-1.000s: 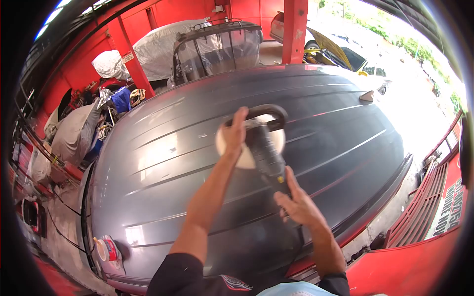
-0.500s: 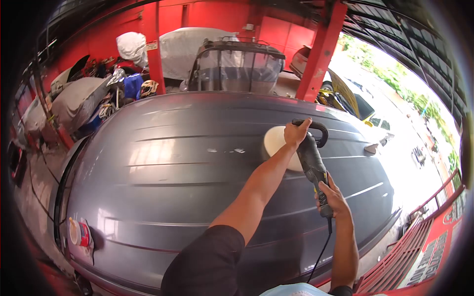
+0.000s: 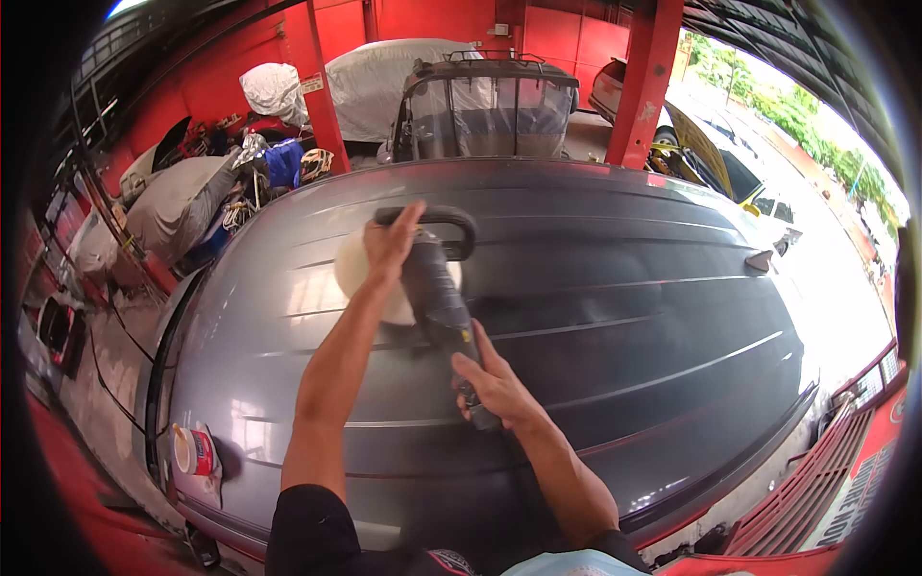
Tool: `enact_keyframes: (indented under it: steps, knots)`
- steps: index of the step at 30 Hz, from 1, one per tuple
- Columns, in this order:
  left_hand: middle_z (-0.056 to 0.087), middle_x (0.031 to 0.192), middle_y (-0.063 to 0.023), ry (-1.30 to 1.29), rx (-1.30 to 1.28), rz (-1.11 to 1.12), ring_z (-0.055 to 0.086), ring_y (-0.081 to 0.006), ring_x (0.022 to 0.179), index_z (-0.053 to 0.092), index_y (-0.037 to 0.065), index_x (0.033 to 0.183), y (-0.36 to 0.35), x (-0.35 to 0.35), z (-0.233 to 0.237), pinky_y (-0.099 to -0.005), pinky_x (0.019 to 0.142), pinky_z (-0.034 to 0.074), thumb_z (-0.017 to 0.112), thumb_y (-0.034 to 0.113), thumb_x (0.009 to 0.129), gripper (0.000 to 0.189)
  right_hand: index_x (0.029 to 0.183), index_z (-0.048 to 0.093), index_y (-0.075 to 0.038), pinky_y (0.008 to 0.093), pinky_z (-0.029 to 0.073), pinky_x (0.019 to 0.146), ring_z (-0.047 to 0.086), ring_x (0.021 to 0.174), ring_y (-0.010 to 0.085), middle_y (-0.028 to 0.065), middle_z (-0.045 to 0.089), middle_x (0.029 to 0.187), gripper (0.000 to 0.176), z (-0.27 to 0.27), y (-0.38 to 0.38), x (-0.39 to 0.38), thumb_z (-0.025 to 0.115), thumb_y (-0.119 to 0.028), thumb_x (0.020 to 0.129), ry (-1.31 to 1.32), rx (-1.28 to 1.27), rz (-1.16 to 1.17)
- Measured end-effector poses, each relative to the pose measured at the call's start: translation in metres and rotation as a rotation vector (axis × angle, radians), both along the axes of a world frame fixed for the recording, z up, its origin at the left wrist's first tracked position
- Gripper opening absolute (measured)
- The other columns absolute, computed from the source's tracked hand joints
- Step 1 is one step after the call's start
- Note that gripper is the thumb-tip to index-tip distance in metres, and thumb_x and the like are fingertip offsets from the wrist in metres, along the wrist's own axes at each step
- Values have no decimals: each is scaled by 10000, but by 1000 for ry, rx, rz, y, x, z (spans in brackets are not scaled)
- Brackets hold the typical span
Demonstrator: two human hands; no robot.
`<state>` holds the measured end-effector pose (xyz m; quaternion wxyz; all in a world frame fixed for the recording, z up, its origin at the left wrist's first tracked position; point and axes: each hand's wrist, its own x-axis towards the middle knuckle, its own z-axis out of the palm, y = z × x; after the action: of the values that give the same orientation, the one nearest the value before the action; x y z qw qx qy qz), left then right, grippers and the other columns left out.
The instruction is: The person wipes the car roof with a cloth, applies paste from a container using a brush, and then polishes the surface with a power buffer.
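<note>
- Beneath the fingers of both hands: black polisher (image 3: 437, 300), pale round pad (image 3: 357, 274) against dark grey vehicle roof (image 3: 595, 370).
- Left hand (image 3: 392, 246): fingers closed over the left part of the curved front handle (image 3: 451, 220); finger spacing cannot be told.
- Right hand (image 3: 499, 384): fingers curled around the rear grip (image 3: 487, 419), one digit pointing forward along the tool.
- Well apart from the left fingers, toward the roof's near left corner: red-and-white tub (image 3: 197, 453) on a cloth (image 3: 213, 492).
- Beyond the fingers, past the roof's far edge: vehicle with clear plastic sheeting (image 3: 480, 113).
</note>
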<state>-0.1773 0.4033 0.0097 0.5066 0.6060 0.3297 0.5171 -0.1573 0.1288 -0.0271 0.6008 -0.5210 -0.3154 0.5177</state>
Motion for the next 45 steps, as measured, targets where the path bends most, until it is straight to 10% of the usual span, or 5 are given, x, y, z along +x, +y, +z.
enact_keyframes:
  steps: [13, 25, 37, 41, 45]
  knots:
    - [725, 953, -78, -126, -57, 224, 650, -161, 883, 735, -21, 1005, 39, -76, 5, -320, 821, 498, 824, 318, 779, 417, 1591, 111, -172, 291, 495, 503, 545, 618, 125, 68, 557, 867, 760, 28, 43, -6, 543, -299, 979, -67, -60, 234]
    - [726, 1028, -169, -79, -159, -67, 663, -205, 975, 725, -70, 1016, -99, 149, 14, -372, 866, 499, 814, 426, 757, 567, 1590, 149, -266, 283, 507, 479, 591, 598, 152, 108, 609, 844, 695, 101, -110, 173, 529, -231, 1009, -293, -289, -19]
    - [711, 1113, -193, 276, -143, -409, 662, -373, 1086, 727, 40, 1092, -224, 362, -1, -455, 1040, 379, 602, 739, 730, 798, 1519, 328, -216, 294, 481, 407, 562, 502, 151, 97, 587, 769, 564, 29, -208, 260, 554, -259, 1005, -269, -223, -528]
    - [721, 1010, -172, -165, -369, -653, 694, -290, 959, 720, -21, 1051, -201, 391, -35, -405, 884, 508, 771, 567, 686, 694, 1447, 410, -177, 282, 474, 397, 534, 473, 127, 48, 558, 709, 528, 28, -193, 255, 629, -207, 968, -590, -346, -557]
    - [693, 896, -69, -249, -587, -779, 630, -166, 752, 749, 26, 999, -209, 326, -15, -319, 709, 499, 812, 451, 731, 506, 1545, 299, -138, 309, 452, 437, 554, 490, 130, 58, 616, 732, 855, 9, -213, 276, 692, -74, 788, -852, -371, -496]
